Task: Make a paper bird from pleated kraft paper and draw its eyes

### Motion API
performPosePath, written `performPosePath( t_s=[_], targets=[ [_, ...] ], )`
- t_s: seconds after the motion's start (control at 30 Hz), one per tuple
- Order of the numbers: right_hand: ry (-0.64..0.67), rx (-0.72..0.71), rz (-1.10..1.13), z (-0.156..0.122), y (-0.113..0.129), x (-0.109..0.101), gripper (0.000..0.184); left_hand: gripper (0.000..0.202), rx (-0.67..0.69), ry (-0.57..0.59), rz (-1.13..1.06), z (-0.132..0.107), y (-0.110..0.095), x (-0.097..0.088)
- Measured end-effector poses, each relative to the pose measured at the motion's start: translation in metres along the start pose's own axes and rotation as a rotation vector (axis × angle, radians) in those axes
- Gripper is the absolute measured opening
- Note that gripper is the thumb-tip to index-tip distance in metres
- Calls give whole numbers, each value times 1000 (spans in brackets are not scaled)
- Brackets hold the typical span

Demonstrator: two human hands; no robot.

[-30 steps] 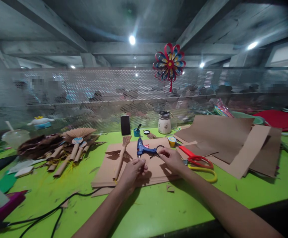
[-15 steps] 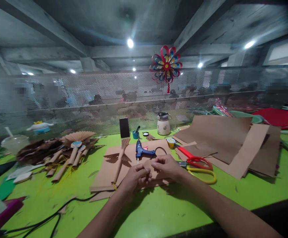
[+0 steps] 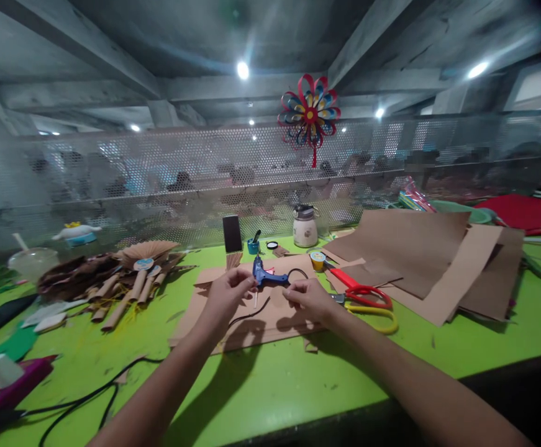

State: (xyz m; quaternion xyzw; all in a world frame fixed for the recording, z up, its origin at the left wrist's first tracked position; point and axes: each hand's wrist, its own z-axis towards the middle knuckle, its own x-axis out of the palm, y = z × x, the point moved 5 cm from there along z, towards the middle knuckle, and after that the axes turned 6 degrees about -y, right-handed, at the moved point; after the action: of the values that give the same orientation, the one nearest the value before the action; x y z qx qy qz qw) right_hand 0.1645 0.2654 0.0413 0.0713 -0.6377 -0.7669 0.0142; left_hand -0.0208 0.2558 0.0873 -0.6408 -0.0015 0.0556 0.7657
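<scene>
My left hand [image 3: 229, 297] hovers over the brown paper, thumb and fingertips pinched together beside the blue hot glue gun [image 3: 268, 275]. It covers most of a small paper fan [image 3: 233, 261], whose pleated top shows above my knuckles. To the right, my right hand [image 3: 308, 299] is also in a pinch, above the stack of brown paper [image 3: 195, 320]. Anything between the fingers of either hand is too small to make out. The glue gun rests on the paper, nozzle towards me. Red and yellow handled scissors [image 3: 368, 298] lie just right of my right hand.
Finished paper fans [image 3: 135, 288] are piled at the left. Large brown paper sheets [image 3: 410, 248] spread over the right side. A black cable [image 3: 93, 394] crosses the front left. A phone [image 3: 231, 234], a blue pot [image 3: 253, 246] and a flask [image 3: 304, 226] stand at the back.
My hands have moved apart: the left went up and left over the small fan, while the right stayed near its place, slightly lower in the fingers. A paper scrap now shows at the stack's front edge.
</scene>
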Motion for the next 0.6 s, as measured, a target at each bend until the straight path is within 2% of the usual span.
performPosePath(
  t_s=[0.2, 0.3, 0.37, 0.43, 0.5, 0.6],
  targets=[
    [2, -13, 14, -1, 1, 1, 27, 28, -129, 136, 20, -15, 33, 15],
    [12, -9, 14, -3, 0, 4, 27, 32, -225, 218, -134, -21, 50, 20],
    [22, 4, 19, -4, 0, 5, 27, 42, -243, 219, -223, -21, 58, 20],
    [39, 25, 26, -6, 0, 7, 28, 56, -181, 209, -222, -19, 61, 19],
    [52, 46, 34, -8, 1, 10, 30, 66, -65, 223, -128, -20, 58, 19],
    [64, 62, 55, -12, 4, 13, 31, 63, 139, 223, 130, -27, 50, 19]
  ],
)
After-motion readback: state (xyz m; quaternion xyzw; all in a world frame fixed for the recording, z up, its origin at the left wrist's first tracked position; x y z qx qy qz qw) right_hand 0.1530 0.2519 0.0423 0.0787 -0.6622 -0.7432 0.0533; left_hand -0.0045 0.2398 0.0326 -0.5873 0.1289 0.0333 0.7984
